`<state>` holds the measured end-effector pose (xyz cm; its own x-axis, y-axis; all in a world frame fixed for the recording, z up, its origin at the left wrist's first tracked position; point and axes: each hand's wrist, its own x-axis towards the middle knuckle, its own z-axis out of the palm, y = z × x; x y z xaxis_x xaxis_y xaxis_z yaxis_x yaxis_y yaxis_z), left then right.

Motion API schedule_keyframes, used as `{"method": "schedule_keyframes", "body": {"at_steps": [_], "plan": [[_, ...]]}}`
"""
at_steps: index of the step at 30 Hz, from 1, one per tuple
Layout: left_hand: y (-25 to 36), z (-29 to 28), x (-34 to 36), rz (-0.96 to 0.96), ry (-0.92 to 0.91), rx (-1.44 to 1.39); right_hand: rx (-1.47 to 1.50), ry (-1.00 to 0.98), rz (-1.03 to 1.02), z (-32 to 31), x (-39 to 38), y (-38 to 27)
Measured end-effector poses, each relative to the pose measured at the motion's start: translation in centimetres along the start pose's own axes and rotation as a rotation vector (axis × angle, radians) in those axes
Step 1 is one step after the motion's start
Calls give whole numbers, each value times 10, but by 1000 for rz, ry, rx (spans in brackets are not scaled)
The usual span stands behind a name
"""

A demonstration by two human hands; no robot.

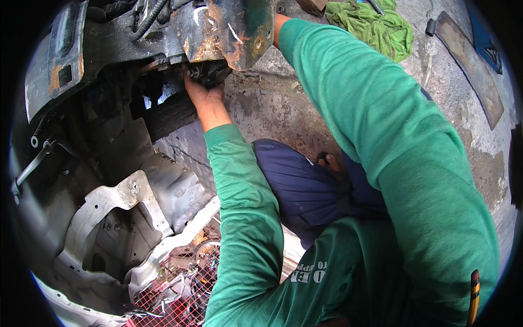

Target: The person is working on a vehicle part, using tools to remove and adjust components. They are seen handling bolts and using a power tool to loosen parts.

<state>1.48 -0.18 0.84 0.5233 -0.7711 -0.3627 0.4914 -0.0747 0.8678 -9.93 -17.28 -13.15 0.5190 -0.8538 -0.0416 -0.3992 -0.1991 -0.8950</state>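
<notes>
Pale metal frame [109, 199] lower left. Left hand [205, 97] up at dark part [214, 74] under rusty panel [231, 32]; fingers partly hidden, can't tell grip. Right hand [279, 31] mostly behind panel, state can't tell. Green cloth [376, 27], rusty plate [469, 68] right.

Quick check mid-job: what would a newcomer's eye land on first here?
Probably the bright green sleeves, stretching across the middle and right of the view. Next, the rust-stained metal panel at the top, with the left hand at a dark part beneath it. A lime-green cloth also stands out on the concrete, upper right.
</notes>
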Motion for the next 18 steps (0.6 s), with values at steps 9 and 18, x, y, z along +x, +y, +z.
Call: {"method": "schedule_keyframes", "body": {"at_steps": [9, 18], "plan": [[1, -3, 0, -11, -8, -4, 12, -9, -9, 4, -5, -3], [0, 0, -2, 4, -14, 2, 32, -10, -22, 5, -9, -5]]}}
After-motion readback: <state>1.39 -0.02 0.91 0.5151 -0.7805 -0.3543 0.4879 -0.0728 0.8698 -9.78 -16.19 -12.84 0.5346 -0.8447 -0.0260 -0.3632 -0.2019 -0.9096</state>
